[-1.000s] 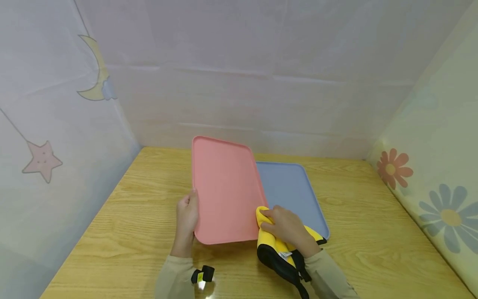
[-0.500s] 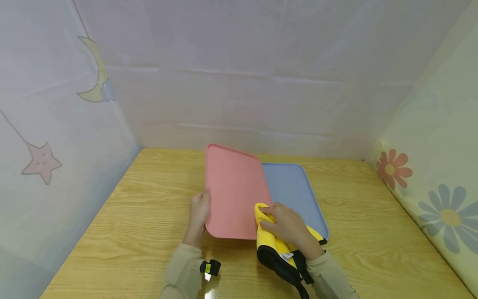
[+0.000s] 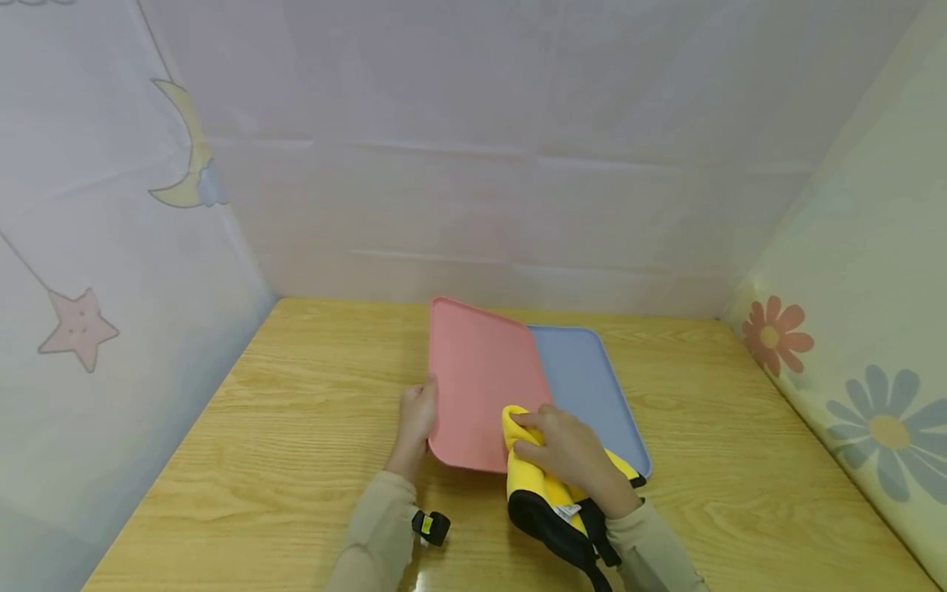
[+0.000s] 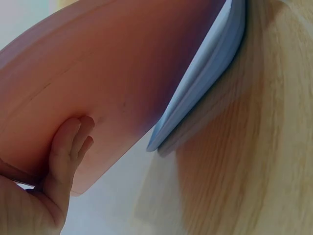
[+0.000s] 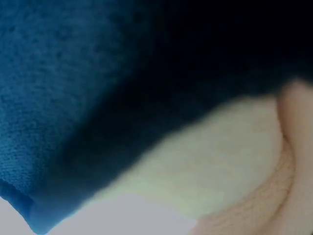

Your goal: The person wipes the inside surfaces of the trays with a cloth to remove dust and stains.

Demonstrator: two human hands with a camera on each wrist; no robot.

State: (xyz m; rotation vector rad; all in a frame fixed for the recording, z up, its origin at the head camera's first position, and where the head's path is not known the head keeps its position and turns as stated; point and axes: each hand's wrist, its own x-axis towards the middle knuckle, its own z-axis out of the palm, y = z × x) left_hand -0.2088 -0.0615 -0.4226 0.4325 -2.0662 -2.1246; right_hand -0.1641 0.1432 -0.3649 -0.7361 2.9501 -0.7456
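My left hand grips the left edge of a pink rectangular tray, which is raised and tilted, its right side overlapping a blue tray flat on the table. In the left wrist view, fingers lie along the pink tray's underside. My right hand holds a bunched yellow cloth with black trim and a white tag, at the pink tray's near right corner. That corner is hidden by cloth and hand. Blurred dark blue fabric fills much of the right wrist view.
Both trays are over a wood-grain table. Fabric walls with printed moon, star and flowers rise at the back, left and right. A small black device sits at the left wrist.
My left hand has moved the pink tray right and lowered it, so it covers more of the blue tray. The right hand and yellow cloth have stayed nearly still.
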